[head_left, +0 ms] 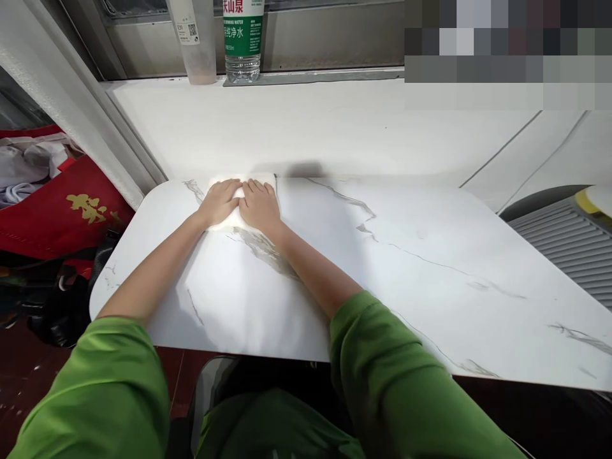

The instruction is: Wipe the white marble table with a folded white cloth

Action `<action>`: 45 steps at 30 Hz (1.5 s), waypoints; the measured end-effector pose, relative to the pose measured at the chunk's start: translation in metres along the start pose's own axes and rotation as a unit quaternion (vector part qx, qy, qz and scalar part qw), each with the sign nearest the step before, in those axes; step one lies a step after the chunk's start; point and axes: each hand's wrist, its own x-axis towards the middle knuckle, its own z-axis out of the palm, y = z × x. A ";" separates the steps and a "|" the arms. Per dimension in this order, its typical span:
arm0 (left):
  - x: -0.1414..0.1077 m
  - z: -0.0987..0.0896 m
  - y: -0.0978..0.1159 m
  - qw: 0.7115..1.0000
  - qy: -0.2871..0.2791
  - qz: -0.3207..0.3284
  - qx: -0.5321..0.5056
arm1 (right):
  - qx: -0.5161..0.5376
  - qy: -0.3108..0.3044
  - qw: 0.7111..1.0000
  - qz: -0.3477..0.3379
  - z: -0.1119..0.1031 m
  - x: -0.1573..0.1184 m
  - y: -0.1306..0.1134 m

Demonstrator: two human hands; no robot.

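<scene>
Both arms stretch forward to the far left part of a white marble-patterned table (pixel 430 242). There, a white cloth (pixel 230 222) lies spread near the table's back edge. My left hand (pixel 220 201) presses flat on the cloth's left half, fingers extended. Beside it my right hand (pixel 259 203) rests flat on the right half, its fingers pointing away from me. The hands nearly touch at the thumbs and index fingers. Parts of the cloth are hidden under them, so its exact kind is hard to tell.
On the ledge behind the table stand a clear plastic cup (pixel 199 60) and a water bottle (pixel 243 48) with a green label. A red bag (pixel 62 210) holding white fabric is at the left. A grey ribbed object (pixel 564 248) stands past the right edge.
</scene>
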 end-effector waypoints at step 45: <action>0.010 -0.020 -0.109 0.996 0.056 -0.041 -0.056 | 0.046 -0.017 0.997 -0.059 0.049 0.081 -0.055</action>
